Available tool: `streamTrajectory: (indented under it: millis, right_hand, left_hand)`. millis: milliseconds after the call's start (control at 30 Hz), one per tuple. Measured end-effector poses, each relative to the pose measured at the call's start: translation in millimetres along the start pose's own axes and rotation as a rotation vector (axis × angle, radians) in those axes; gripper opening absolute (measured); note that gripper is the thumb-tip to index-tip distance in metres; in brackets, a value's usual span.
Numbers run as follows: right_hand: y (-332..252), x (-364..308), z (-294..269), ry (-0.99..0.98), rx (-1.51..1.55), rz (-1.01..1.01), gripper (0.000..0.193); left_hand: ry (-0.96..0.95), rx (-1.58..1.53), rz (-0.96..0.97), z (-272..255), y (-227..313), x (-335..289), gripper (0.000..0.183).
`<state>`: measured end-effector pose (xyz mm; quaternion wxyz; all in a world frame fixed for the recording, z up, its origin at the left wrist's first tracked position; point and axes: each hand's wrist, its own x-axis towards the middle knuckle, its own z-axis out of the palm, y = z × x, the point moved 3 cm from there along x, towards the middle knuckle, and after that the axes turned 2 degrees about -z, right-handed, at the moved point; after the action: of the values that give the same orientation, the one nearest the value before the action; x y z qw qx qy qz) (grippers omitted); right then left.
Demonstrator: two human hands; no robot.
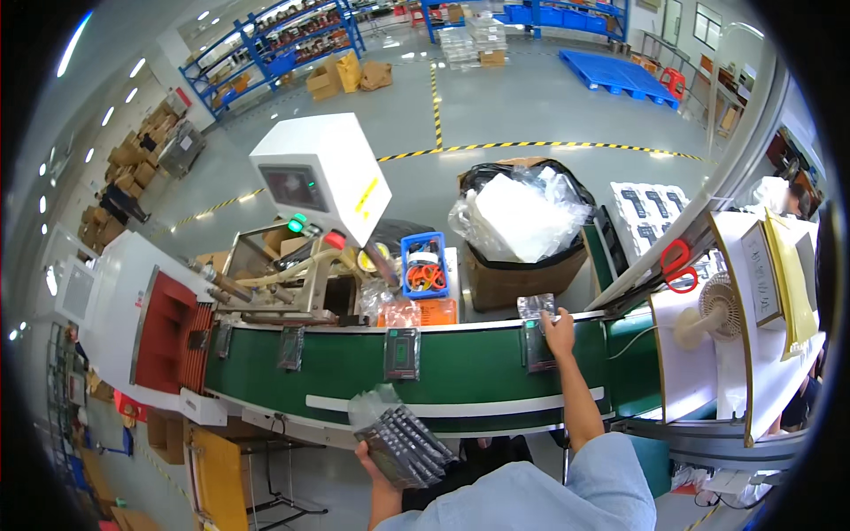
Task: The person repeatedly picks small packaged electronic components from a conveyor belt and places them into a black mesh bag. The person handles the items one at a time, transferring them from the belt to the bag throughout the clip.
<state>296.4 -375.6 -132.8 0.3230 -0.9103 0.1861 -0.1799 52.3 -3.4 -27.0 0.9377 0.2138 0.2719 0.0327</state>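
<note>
My left hand (375, 473) gripped the bagged stack (403, 444) this side of the green belt (465, 356), likely freeing my right hand (560, 335), which touched a single pack (537, 349) lying there; couldn't tell if it gripped.

Yellow label (366, 197) on white box (359, 150), green figures (311, 185) on screen (288, 188), characters on framed sign (761, 273), none legible

A blue pallet (620, 78) lies beside a red stool (673, 82) — nearer, red scissors (680, 269) hang by a fan (721, 306).
</note>
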Motion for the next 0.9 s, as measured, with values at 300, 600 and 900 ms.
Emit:
streamTrajectory:
  millis: [300, 600, 900]
  right_hand:
    - [-195.2, -153.5, -77.3, -1.334, 0.746, -0.157, 0.037]
    - [-247.6, -190.6, -69.3, -1.114, 0.704, -0.295, 0.019]
    - [-270.2, -246.5, -40.1, -1.156, 0.909, 0.117, 0.014]
  left_hand:
    - [0.024, 0.161, -0.123, -2.2, -2.5, -4.7, 0.05]
    - [-0.124, 0.093, -0.478, -39.0, 8.3, -43.8, 0.051]
    - [-0.108, 0.14, -0.422, -55.4, 45.2, -81.8, 0.05]
